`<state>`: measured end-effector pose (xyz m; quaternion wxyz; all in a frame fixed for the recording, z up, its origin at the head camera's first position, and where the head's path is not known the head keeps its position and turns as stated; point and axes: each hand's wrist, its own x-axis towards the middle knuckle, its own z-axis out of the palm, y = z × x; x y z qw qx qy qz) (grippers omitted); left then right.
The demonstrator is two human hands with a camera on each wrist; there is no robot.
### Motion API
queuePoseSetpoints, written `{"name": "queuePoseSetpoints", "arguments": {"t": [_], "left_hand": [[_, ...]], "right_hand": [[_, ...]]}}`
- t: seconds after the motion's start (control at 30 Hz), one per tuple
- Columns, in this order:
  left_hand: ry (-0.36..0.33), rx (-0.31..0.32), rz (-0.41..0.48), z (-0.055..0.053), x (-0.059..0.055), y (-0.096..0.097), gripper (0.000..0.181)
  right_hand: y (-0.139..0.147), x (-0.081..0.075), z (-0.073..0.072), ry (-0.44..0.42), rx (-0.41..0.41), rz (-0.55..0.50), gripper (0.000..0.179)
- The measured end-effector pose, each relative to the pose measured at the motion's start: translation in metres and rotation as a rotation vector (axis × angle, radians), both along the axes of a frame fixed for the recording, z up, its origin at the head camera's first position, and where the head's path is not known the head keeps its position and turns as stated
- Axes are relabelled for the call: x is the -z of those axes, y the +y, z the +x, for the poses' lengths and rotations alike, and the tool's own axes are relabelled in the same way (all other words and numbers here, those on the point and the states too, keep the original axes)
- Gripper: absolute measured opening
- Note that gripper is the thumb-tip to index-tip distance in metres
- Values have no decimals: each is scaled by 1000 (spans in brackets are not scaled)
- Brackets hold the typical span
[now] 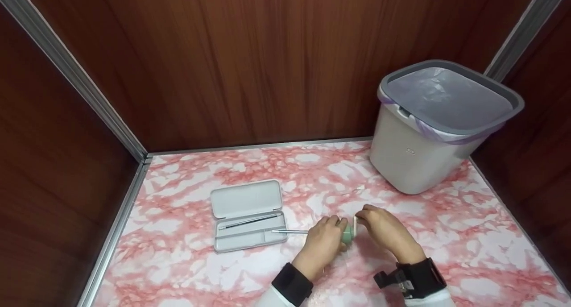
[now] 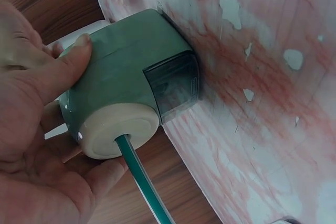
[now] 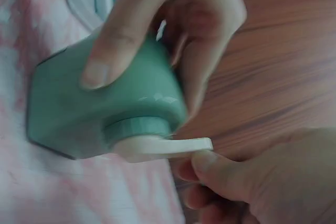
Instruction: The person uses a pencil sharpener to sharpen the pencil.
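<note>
A green hand-crank pencil sharpener point(image 2: 126, 56) with a dark clear shavings drawer point(image 2: 176, 87) lies on the table. My left hand point(image 1: 324, 238) grips its body, thumb on one side and fingers round the other. A green pencil point(image 2: 140, 177) is stuck in the cream front hole; in the head view it extends left over the pencil case. On the sharpener's other end is a cream crank point(image 3: 176, 147). The right hand point(image 1: 387, 231) pinches the end of that crank between thumb and curled fingers, which hide its knob.
Left of the hands, an open grey pencil case point(image 1: 246, 199) holds a dark pencil point(image 1: 250, 222). A small white scrap point(image 1: 360, 188) lies behind the right hand. A lined waste bin point(image 1: 415, 157) stands at the back right. Wooden panels point(image 1: 267, 66) enclose the marbled table point(image 1: 178, 271).
</note>
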<state>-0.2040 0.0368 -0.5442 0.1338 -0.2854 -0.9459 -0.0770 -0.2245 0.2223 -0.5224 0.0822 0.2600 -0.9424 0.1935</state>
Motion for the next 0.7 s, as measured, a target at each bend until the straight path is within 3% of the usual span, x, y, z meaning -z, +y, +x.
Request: {"name": "queuePoseSetpoints", "arguments": {"t": [0.13, 0.3, 0.43, 0.7], "left_hand": [[8, 7, -1, -1, -1, -1, 64], [-35, 4, -2, -1, -1, -1, 64], [-52, 7, -10, 0, -1, -1, 63], [-17, 1, -9, 0, 1, -1, 61]], "right_hand": [[-1, 17, -10, -34, 28, -6, 9], [1, 31, -13, -109, -13, -6, 20], [3, 35, -11, -134, -58, -7, 25], [1, 39, -3, -140, -79, -48, 22]]}}
